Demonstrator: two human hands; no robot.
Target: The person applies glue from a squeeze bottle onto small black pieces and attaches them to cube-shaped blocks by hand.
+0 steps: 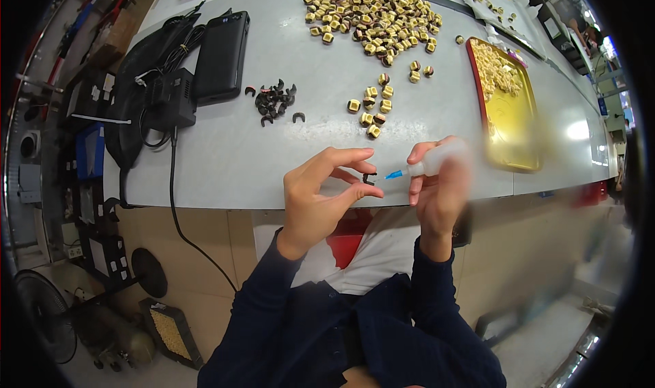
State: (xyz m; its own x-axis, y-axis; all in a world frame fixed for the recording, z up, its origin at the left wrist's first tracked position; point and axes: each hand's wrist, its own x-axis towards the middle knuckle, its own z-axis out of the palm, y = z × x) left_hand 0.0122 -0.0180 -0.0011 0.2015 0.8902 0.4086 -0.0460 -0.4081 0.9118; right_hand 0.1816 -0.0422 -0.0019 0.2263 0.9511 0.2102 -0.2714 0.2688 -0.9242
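Note:
Between the thumb and fingertips of my left hand (319, 190) is a small black C-shaped piece (369, 178). My right hand (437, 197) grips a white squeeze bottle (437, 160) with a blue needle tip (394, 175). That tip points left at the black piece, very close to it; whether they touch I cannot tell. Beyond my left hand lies a small heap of similar black C-shaped pieces (274, 101). Several small cream-and-dark block-like parts (370, 105) are spread on the table beyond both hands.
A large pile of the same cream-and-dark parts (375, 16) covers the far middle of the grey table (307, 60). At right is a red-rimmed gold tray (508, 132) with pale pieces. A black power bank-like box (222, 57) and cables lie at left. One cable (181, 217) hangs over the front edge.

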